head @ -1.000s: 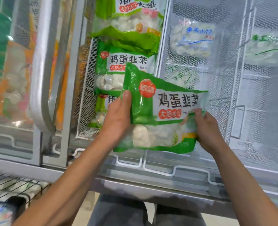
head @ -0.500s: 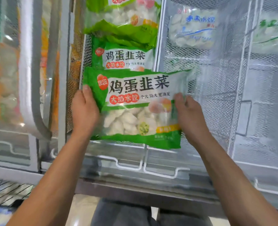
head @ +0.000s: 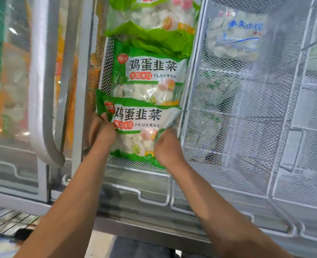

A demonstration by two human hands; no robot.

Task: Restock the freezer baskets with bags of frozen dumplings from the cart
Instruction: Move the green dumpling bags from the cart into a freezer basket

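Here, the freezer [head: 172, 211] filled nearly the whole view, its wire mesh baskets side by side behind a metal front rail. The left mesh basket [head: 105, 75] held the green stock; the basket to its right [head: 219, 118] showed mostly bare mesh, with a pale blue-printed bag [head: 235, 34] lying toward its far end. In the left basket a green dumpling bag [head: 150, 71] lay flat, another green bag [head: 150, 17] beyond it overlapping its upper edge. The bag being stocked [head: 139, 127] sat at the near end of that basket, its top edge overlapping the bottom of the one beyond, its lower edge close to the front wall. At the bottom left a strip of wire cart [head: 3, 218] showed.

The left hand [head: 102, 130] held the bag's left edge, fingers tucked behind the film; the right hand [head: 167, 146] pinched its lower right corner, crumpling the film there. Both grips were clenched on the bag.

The risk, as I judged it, was the fit: the bag looked as wide as the basket, so its corners could snag in the mesh or fold under. Let go before it lay flat, it might ride up on its neighbour and sit crooked, or slide against the front wall.
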